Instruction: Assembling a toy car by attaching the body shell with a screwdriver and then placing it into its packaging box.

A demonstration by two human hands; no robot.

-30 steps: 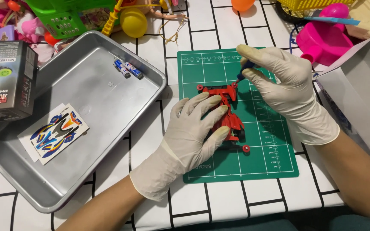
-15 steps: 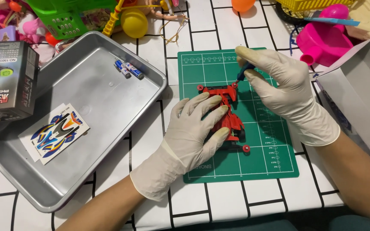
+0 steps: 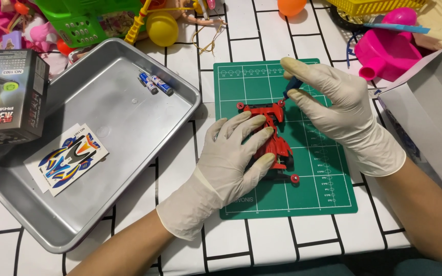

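I'm getting just one view, the head cam, sitting above the table and looking steeply down, nearly top-down, w/ the far edge of the table running along the top of frame. It's sitting close: the green cutting mat (image 3: 303,153) is landing approx. center, the metal tray (image 3: 103,153) is filling the left, both forearms are entering from the bottom edge. No 2nd view, so nothing is overlapping.

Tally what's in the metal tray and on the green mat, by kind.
Batteries, in the tray: 2
Sticker sheets, in the tray: 2
Red toy car, on the mat, under left hand: 1
Blue tool, in right hand: 1
Total: 6
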